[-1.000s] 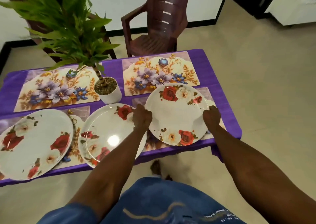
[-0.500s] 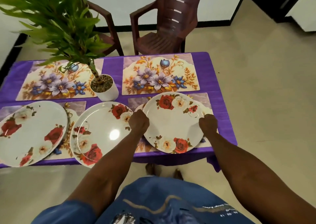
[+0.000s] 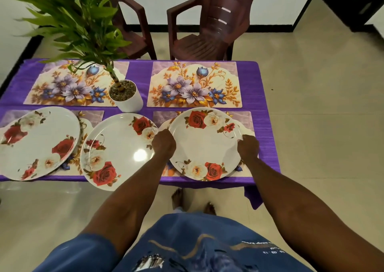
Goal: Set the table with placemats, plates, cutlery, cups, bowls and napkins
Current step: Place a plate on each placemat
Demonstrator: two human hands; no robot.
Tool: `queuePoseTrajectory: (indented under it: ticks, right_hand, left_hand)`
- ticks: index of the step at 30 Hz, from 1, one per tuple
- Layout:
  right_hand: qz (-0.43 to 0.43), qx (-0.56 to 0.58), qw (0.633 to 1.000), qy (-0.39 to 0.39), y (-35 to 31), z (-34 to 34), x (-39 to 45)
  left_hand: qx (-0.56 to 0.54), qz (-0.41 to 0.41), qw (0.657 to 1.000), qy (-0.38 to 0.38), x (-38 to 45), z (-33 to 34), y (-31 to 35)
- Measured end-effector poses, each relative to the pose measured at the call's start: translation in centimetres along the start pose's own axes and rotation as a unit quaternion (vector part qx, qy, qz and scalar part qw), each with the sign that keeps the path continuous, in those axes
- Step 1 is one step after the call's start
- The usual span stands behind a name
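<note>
Item: my left hand (image 3: pixel 163 141), curled over the left rim of the rose plate (image 3: pixel 204 145), fingers folded under the edge where I cannot see them. My right hand (image 3: pixel 247 148), likewise curled, pinches the right rim of the same plate.

Location of plate: over the near right placemat (image 3: pixel 246 120), which shows around its edges; whether the plate rests flat or is just lifted, I cannot tell.

Handling, as I judge it: stiff, glossy, probably slick to the touch. Light if melamine, breakable if ceramic; I cannot tell which. Best hold is at opposite rims, thumbs on top, as I have it.

Adjacent: middle plate (image 3: pixel 119 150), same rose pattern, overhanging the near table edge and at risk of tipping. Left plate (image 3: pixel 37 142) lies on the near left placemat (image 3: pixel 91 115). Far right placemat (image 3: pixel 195 84) and far left placemat (image 3: pixel 68 84) bare of plates. White plant pot (image 3: pixel 126 97) between the far placemats. Purple tablecloth (image 3: pixel 261 109) beneath.

Writing: none on the plates or mats. Small white print on my blue shirt (image 3: pixel 207 246), too small and inverted to read.
</note>
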State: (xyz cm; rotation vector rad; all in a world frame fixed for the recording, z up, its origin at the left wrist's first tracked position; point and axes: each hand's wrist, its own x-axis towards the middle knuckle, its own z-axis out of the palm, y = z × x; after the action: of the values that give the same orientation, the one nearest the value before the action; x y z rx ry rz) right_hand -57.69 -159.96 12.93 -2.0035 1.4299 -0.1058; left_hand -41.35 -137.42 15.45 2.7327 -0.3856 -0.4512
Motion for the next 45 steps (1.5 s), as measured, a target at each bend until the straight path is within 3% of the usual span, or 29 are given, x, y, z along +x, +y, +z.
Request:
queuePoseTrajectory:
  ticks: [22,25,28,32,39,45]
  right_hand:
    - [-0.004,-0.003,1.000,-0.015,0.3,0.0,0.3]
    - [-0.008,-0.015,1.000,-0.026,0.4,0.2,0.5]
    - [-0.002,-0.048,0.999,0.017,-0.3,0.8,-0.2]
    - [-0.086,-0.104,0.986,0.095,-2.9,2.4,-2.5]
    - [-0.270,-0.084,0.958,0.040,-9.5,9.0,-9.1]
    - [-0.330,-0.095,0.939,-0.032,-15.6,16.1,-15.8]
  left_hand:
    - [-0.047,-0.025,0.998,0.013,-0.2,1.2,-1.1]
    - [-0.091,-0.017,0.996,0.019,-0.6,1.0,-1.2]
    - [-0.130,0.008,0.991,0.041,-1.6,0.4,-1.7]
    - [-0.112,0.001,0.991,0.067,-2.9,-0.7,-3.8]
    - [-0.104,-0.023,0.979,0.175,-2.5,-3.1,-11.3]
    - [-0.111,-0.027,0.975,0.192,-0.6,-5.8,-19.8]
